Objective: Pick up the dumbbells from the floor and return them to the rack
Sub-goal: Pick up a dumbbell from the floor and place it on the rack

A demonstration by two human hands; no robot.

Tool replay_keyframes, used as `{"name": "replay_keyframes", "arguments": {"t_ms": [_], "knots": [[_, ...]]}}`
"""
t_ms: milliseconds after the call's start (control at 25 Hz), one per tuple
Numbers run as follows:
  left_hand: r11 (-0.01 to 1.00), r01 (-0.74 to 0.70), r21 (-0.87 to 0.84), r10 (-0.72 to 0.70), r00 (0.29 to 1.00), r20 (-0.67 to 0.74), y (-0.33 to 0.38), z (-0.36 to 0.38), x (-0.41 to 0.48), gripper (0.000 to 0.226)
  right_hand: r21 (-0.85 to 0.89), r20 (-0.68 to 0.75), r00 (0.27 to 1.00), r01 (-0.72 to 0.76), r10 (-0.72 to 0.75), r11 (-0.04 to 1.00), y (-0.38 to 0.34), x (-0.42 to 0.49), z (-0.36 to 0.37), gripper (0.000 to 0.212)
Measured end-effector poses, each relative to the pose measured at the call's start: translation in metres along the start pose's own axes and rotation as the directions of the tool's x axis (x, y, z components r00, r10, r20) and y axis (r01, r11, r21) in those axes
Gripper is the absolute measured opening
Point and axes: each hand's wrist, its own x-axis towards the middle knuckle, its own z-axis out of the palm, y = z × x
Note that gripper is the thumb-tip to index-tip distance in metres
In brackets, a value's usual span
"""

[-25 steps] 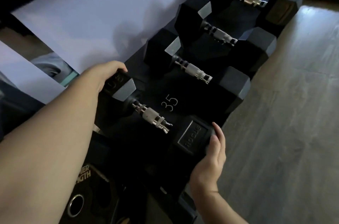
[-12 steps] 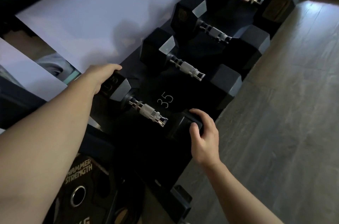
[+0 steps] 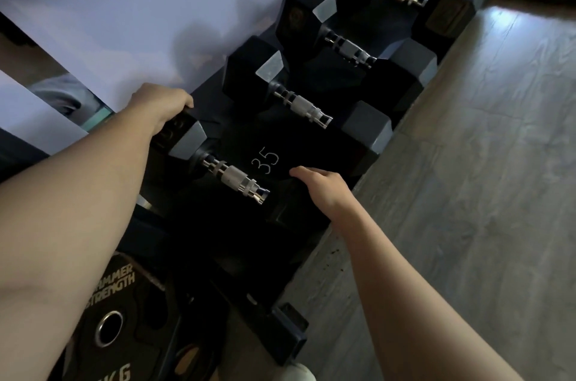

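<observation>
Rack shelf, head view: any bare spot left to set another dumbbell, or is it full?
Crowded: four dumbbells sit side by side on the rack. The left hand is on the back head of the nearest dumbbell, the right hand over its front head. Free: the wood floor right of the rack.

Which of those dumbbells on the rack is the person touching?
The nearest dumbbell, beside the "35" marking. The left hand grips its far head, the right hand rests on its near head; the others sit untouched.
</observation>
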Motion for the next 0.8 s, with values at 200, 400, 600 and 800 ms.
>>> {"name": "replay_keyframes", "arguments": {"t_ms": [200,400,600,800], "knots": [[0.992,-0.058,0.108,0.062,0.998,-0.032,0.004,0.0,-0.007,0.056,0.029,-0.031,0.998,-0.054,0.054,0.998,0.003,-0.005,0.007,0.042],[0.988,-0.02,0.154,0.035,0.995,-0.093,-0.004,-0.001,-0.011,0.077,-0.138,0.034,0.992,-0.113,0.119,0.984,-0.018,0.007,0.005,0.039],[0.972,0.036,0.231,-0.039,0.999,0.007,-0.004,0.0,-0.016,0.084,-0.227,0.165,0.968,-0.148,0.188,0.963,-0.025,0.021,0.001,0.027],[0.984,-0.009,0.177,-0.004,0.997,0.074,0.001,-0.004,-0.015,0.075,-0.076,0.123,0.967,-0.214,0.222,0.974,-0.008,0.018,0.008,0.042]]}}
